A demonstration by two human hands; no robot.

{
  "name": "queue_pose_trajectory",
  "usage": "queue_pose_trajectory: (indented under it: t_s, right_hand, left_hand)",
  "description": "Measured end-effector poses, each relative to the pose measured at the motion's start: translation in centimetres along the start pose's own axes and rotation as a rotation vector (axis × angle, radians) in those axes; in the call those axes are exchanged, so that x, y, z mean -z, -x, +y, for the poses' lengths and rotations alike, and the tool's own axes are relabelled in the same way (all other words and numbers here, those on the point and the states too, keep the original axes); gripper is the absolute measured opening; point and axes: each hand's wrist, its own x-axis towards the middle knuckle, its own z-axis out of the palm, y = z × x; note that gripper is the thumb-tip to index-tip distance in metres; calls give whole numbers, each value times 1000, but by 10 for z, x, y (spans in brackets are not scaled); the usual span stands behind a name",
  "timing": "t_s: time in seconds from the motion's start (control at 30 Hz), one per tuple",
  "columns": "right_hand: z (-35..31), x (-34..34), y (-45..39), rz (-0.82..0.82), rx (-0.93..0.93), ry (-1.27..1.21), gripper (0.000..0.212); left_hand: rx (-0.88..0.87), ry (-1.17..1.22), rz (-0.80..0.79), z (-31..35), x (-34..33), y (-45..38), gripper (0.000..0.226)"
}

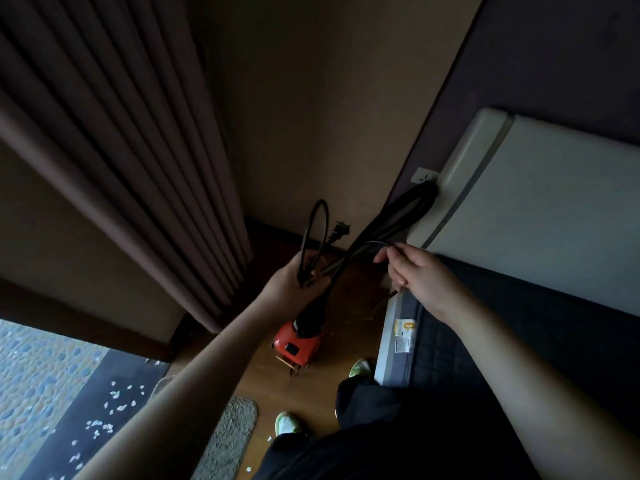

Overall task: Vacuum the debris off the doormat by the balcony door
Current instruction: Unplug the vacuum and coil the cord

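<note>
The right hand (412,271) pinches a strand of the black power cord (349,261) between thumb and fingertips, the remaining fingers curled loosely behind. The left hand (294,282) has its fingers wrapped round a gathered loop of the same cord, the loop standing up above the fist and the plug (337,232) dangling free beside it, unconnected. Below the hands the red vacuum cleaner (296,344) stands on the wooden floor, its black hose (398,213) running up toward the headboard (519,202) of the bed.

The step in hand looks to be unwinding the cord to plug in. A wall socket (425,174) shows just above the hose end, by the headboard's corner. Doing it well means feeding cord out strand by strand so the loops do not knot, then taking the plug itself, not the cable, and leaving slack enough to reach the mat.

The dark doormat (79,431) lies at the lower left, along the threshold, scattered with white paper scraps (100,426); a few lie near the grey rug (228,441).
</note>
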Motion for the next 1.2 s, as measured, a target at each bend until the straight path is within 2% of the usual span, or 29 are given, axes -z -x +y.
queue_pose_trajectory:
  t_s: [0.23, 0.3, 0.4, 0.53, 0.67, 0.73, 0.8, 0.9, 1.07, 1.13, 1.2]
  right_hand:
    - [-15, -22, -8, -111, 14, -39, 29]
    - [-20, -33, -9, -157, 1, -84, 29]
    - [-26, -50, -11, -214, -21, -133, 29]
    - [-32, -60, -18, -275, -39, -135, 28]
    - [-38, -60, -27, -235, -13, -97, 29]
    - [-39, -57, -35, -197, -20, -99, 31]
    - [-39, -56, -41, -195, -46, -113, 32]
    - [-36, -55, -50, -217, -39, -66, 33]
    - [-17, -43, -77, -102, 70, 48, 34]
    - [-6, -35, -89, -50, 75, 36, 28]
    - [12, -29, -102, 33, 4, -82, 29]
  left_hand:
    - [-45, 76, -70, 1, -35, -10, 83]
    - [-54, 53, 24, -1, -42, -13, 87]
    - [-43, 116, 154, -11, -48, -15, 79]
    - [52, 220, 84, -26, -45, -14, 75]
    - [165, 406, 63, -36, -49, -8, 101]
    - [183, 473, 8, -40, -53, -6, 104]
    - [191, 454, -95, -40, -56, -6, 95]
    - [284, 310, -160, -33, -58, -12, 59]
    - [334, 300, -93, -30, -52, -27, 16]
    - [322, 313, -41, -32, -50, -33, 15]
    - [327, 446, 41, -30, -51, -41, 16]
